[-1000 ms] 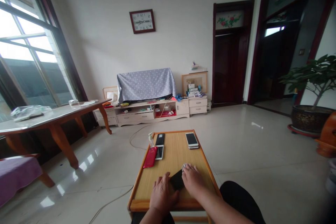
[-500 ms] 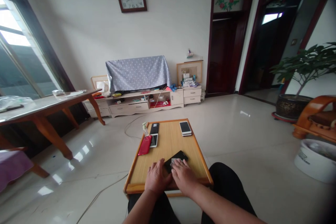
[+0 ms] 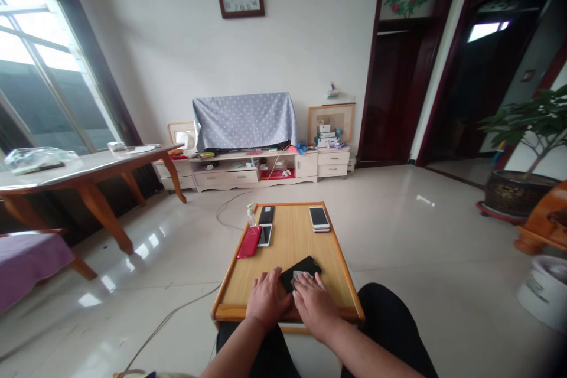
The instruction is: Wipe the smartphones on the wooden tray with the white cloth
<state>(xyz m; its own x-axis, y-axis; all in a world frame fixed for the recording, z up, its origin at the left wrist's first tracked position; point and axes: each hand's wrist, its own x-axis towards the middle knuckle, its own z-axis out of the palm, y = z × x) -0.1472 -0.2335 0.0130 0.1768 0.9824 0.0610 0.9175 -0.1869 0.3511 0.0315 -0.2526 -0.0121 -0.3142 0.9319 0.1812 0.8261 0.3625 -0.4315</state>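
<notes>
A black smartphone lies face up and slanted near the front of the small wooden table. My left hand holds its left, near end, with the thumb along the lower edge and the fingers by the left side. Under the fingers of my right hand is a thin whitish wipe, pressed flat against the phone's screen. Part of the wipe and the phone's near corner are hidden by my hands.
At the table's left side are a red phone, a white phone, a black phone and a pump bottle. Stacked white phones lie at the far right corner. My knees flank the table.
The camera view has turned slightly left, so the room appears shifted right. My right hand and the wipe have moved a little over the phone; my left hand stays at its edge.
</notes>
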